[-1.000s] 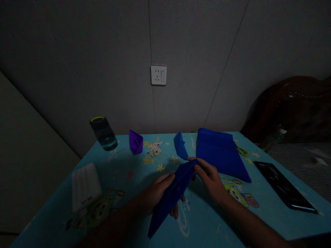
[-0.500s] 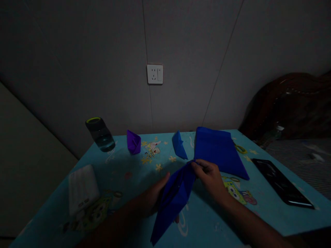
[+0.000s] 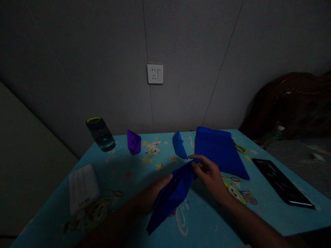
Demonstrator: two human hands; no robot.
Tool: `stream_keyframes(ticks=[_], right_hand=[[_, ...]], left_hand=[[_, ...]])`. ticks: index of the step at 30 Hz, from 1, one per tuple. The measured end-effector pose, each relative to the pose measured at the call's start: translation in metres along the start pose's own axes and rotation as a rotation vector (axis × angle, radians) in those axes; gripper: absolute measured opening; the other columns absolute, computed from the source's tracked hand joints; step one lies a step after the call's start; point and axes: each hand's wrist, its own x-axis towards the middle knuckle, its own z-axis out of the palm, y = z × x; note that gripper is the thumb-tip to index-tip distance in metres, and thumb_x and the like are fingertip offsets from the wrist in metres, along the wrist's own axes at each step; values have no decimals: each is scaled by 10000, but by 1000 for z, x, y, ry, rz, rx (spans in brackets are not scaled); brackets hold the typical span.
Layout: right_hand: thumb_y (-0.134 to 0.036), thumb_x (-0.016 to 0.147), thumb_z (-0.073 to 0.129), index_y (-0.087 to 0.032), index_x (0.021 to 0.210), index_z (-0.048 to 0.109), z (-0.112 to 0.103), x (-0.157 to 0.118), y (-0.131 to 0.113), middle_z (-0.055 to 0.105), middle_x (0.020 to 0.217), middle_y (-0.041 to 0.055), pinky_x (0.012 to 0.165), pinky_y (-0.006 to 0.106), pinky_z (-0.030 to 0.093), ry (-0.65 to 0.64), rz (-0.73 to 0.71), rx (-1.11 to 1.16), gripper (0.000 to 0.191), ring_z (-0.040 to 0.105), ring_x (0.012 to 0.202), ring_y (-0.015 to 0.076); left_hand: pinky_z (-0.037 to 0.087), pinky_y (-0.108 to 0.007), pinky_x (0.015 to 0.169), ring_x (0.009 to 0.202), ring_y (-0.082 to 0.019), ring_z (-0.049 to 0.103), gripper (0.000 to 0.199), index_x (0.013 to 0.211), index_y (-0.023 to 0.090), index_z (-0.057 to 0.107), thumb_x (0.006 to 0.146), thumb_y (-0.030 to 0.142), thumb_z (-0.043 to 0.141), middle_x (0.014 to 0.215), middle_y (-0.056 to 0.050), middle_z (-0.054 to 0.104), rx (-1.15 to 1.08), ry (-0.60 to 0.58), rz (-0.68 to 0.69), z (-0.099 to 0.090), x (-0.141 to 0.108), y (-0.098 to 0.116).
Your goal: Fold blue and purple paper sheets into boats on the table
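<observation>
Dimly lit blue patterned tabletop [image 3: 199, 220] | folded dark-blue paper [image 3: 174, 196] held above its near half | left hand [image 3: 153, 192] clasping one side, right hand [image 3: 210, 177] pinching the far tip | probably light, easily creased; best gripped at layered folds | purple boat [image 3: 133, 143], light-blue boat [image 3: 179, 145] toward far edge

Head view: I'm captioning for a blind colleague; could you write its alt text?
A person's left hand and right hand hold a folded blue paper above a turquoise tablecloth. Beyond are a purple paper boat, a lighter blue paper boat and flat blue paper, with a bottle at left and a black object at right.
</observation>
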Motion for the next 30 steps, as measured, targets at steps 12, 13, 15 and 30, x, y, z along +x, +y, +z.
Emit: stream_keyframes(ticks=[12, 13, 15, 30], right_hand=[[-499, 867, 666, -199, 1253, 576, 4, 0, -6, 524, 678, -48, 529, 264, 485, -119, 41, 175, 497, 571, 545, 130], [-499, 868, 667, -201, 1294, 545, 4, 0, -7, 520, 680, -51, 528, 264, 483, -123, 47, 186, 533, 566, 543, 129], [-505, 862, 672, -194, 1341, 511, 5, 1, -6, 521, 674, -54, 526, 264, 477, -114, 59, 195, 593, 559, 535, 128], [-231, 948, 548, -174, 962, 708, 15, -15, -8, 702, 739, 26, 600, 232, 506, -24, -445, -330, 170, 638, 610, 146]], left_hand=[[374, -217, 362, 388, -129, 533, 700, 1169, 176, 649, 865, 752, 394, 591, -19, 651, -38, -55, 15, -6, 3, 0], [377, -216, 361, 388, -127, 533, 704, 1142, 164, 662, 871, 751, 382, 587, -24, 647, -43, -61, 9, -7, 4, 0], [396, -213, 371, 398, -129, 549, 686, 1191, 165, 642, 892, 722, 377, 599, -27, 653, -81, -72, 25, -7, 3, -1], [186, -409, 1233, 1458, -254, 317, 472, 1435, 291, 492, 1003, 473, 436, 1544, -17, 438, 423, 111, 552, 0, 0, 1]])
